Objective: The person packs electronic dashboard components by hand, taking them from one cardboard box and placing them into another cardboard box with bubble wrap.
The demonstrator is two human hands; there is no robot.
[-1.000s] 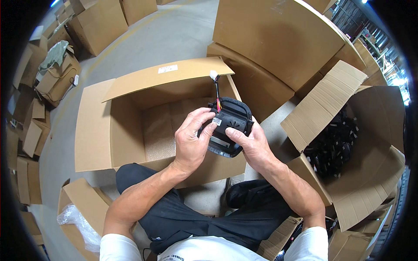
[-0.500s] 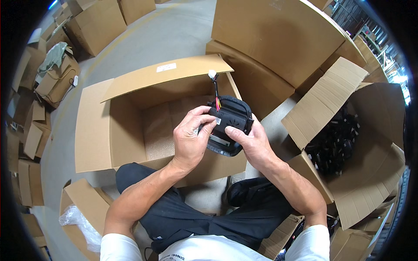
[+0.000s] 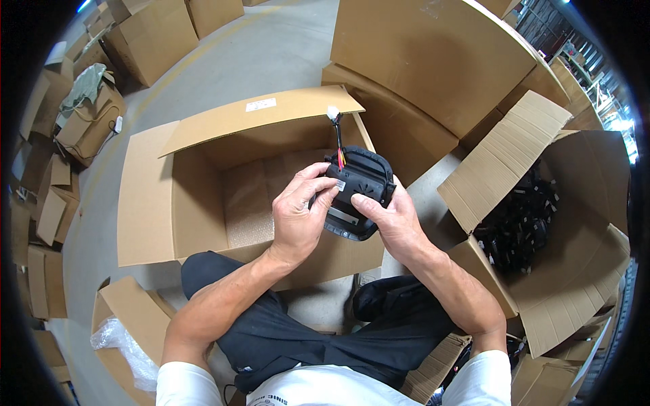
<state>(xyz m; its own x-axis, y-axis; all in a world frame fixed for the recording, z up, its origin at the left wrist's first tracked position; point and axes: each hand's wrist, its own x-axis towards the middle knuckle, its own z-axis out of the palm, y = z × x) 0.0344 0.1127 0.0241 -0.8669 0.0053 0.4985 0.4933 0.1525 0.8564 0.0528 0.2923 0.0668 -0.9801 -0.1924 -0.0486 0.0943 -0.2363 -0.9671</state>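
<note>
Above the near edge of an open cardboard box, both my hands hold a black plastic device housing with a rounded frame and a fan-shaped vent pattern. My right hand grips its right side, thumb lying across the back. With thumb and fingertips, my left hand pinches at a small white label on the housing's left part. Coloured wires with a white connector stick up from the top of the housing. The fingers behind it are hidden.
Bubble wrap lines the box in front of me. An open carton at the right holds many black parts. Big cartons stand beyond; a smaller box with clear bubble wrap sits at lower left.
Little differs: the hands and the black housing have shifted very slightly. The left fingers stay at the label and the right grip is unchanged.
</note>
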